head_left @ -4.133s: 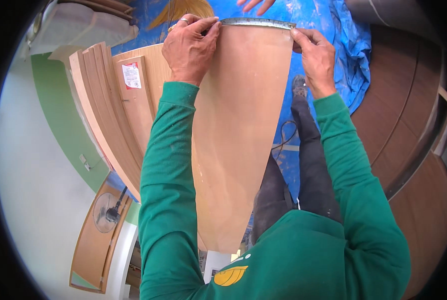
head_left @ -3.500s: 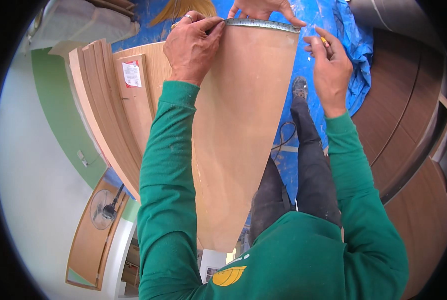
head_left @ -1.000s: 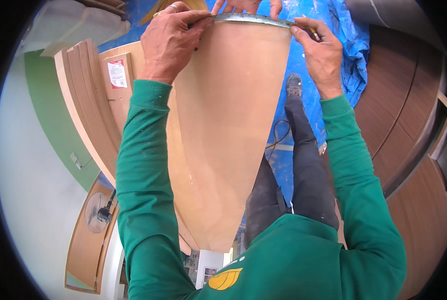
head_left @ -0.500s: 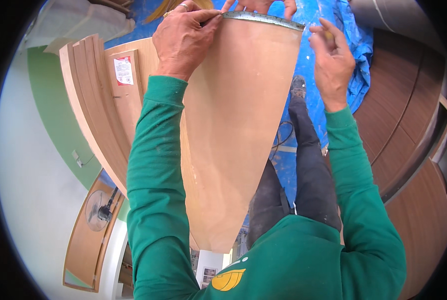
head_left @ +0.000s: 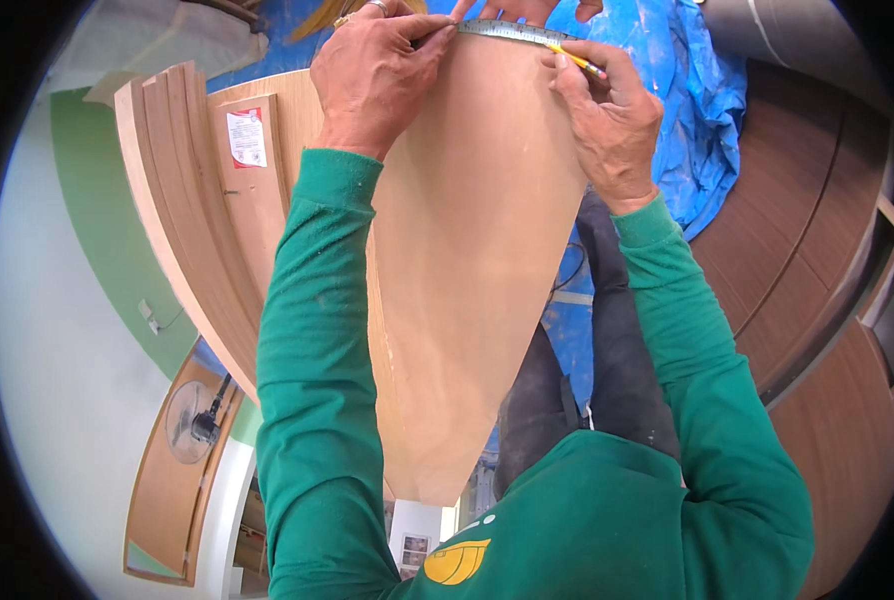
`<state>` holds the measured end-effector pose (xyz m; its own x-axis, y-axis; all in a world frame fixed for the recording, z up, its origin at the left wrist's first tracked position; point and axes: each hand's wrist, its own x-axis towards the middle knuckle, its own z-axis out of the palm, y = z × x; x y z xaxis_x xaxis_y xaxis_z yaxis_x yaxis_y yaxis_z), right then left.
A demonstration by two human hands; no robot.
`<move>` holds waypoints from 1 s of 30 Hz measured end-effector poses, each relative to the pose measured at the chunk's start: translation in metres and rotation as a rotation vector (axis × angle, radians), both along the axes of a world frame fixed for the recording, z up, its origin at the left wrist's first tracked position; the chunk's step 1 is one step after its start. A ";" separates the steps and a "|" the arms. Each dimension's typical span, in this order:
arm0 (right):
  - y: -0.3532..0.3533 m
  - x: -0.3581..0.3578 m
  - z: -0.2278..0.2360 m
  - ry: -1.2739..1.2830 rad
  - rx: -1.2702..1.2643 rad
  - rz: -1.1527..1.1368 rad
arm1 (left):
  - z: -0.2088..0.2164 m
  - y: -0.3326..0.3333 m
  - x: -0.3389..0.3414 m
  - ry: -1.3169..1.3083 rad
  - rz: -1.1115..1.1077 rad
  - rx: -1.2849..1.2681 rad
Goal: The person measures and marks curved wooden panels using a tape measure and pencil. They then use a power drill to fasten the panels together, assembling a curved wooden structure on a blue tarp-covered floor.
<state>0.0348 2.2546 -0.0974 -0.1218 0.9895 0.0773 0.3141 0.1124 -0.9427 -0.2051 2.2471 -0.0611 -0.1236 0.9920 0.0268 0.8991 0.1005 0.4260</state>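
Note:
A tape measure (head_left: 515, 32) is stretched across the far end of a pale wooden panel (head_left: 477, 210). At its left end, my left hand (head_left: 375, 80) pinches the tape between thumb and fingers. My right hand (head_left: 615, 118) is closed around a yellow pencil (head_left: 576, 60), whose tip rests at the tape's edge near the panel's right side. Beyond the tape, another person's hand (head_left: 512, 9) reaches in from the top edge, its fingers close to the blade.
Several wooden boards (head_left: 182, 190) stand at the left, next to a board bearing a paper label (head_left: 247, 138). Blue sheeting (head_left: 682, 120) covers the floor beyond. Brown panels (head_left: 792, 220) lie at the right. A fan (head_left: 203, 425) is at the lower left.
My right hand has moved left from beside the panel onto its far right corner, bringing the pencil to the tape. My left hand has shifted slightly right, still pinching the tape.

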 end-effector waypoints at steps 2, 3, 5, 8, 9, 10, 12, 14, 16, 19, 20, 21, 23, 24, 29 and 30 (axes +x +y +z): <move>0.001 -0.003 -0.001 -0.068 0.047 -0.003 | 0.000 0.000 0.002 -0.022 0.013 -0.023; 0.002 -0.005 -0.001 -0.100 0.070 -0.004 | 0.001 0.000 0.002 -0.023 0.018 -0.023; 0.001 -0.006 -0.006 -0.134 0.131 0.018 | 0.001 0.000 0.003 -0.027 0.026 -0.021; 0.003 -0.010 -0.009 -0.200 0.184 0.027 | 0.002 0.002 0.001 -0.033 0.018 -0.044; 0.003 -0.011 -0.009 -0.225 0.204 0.025 | 0.001 0.001 0.001 -0.042 0.024 -0.045; 0.003 -0.011 -0.011 -0.228 0.213 0.021 | 0.000 0.000 0.001 -0.052 0.031 -0.047; 0.002 -0.010 -0.015 -0.235 0.231 0.016 | 0.000 0.000 0.002 -0.055 0.036 -0.048; 0.003 -0.012 -0.014 -0.246 0.253 0.018 | 0.001 0.000 0.002 -0.043 0.035 -0.047; 0.003 -0.013 -0.014 -0.260 0.266 0.020 | 0.000 0.000 0.002 -0.022 0.019 -0.021; 0.003 -0.013 -0.014 -0.279 0.271 0.022 | -0.001 -0.001 0.001 -0.025 0.020 -0.018; 0.003 -0.013 -0.013 -0.277 0.271 0.023 | -0.001 -0.001 0.001 -0.032 0.024 -0.024; 0.003 -0.013 -0.013 -0.276 0.270 0.025 | 0.000 -0.001 0.001 -0.031 0.025 -0.027; 0.004 -0.014 -0.011 -0.275 0.271 0.029 | 0.000 0.000 0.002 -0.030 0.027 -0.035; 0.003 -0.014 -0.010 -0.274 0.270 0.030 | 0.000 0.000 0.001 -0.032 0.024 -0.026; 0.003 -0.014 -0.012 -0.288 0.282 0.025 | -0.001 0.000 0.002 -0.042 0.028 -0.029; 0.004 -0.014 -0.013 -0.286 0.287 0.026 | -0.001 0.000 0.001 -0.049 0.030 -0.031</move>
<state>0.0208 2.2582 -0.1102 -0.2031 0.9289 0.3097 0.5526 0.3698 -0.7469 -0.2039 2.2468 -0.0621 -0.1540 0.9880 -0.0108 0.8734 0.1412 0.4661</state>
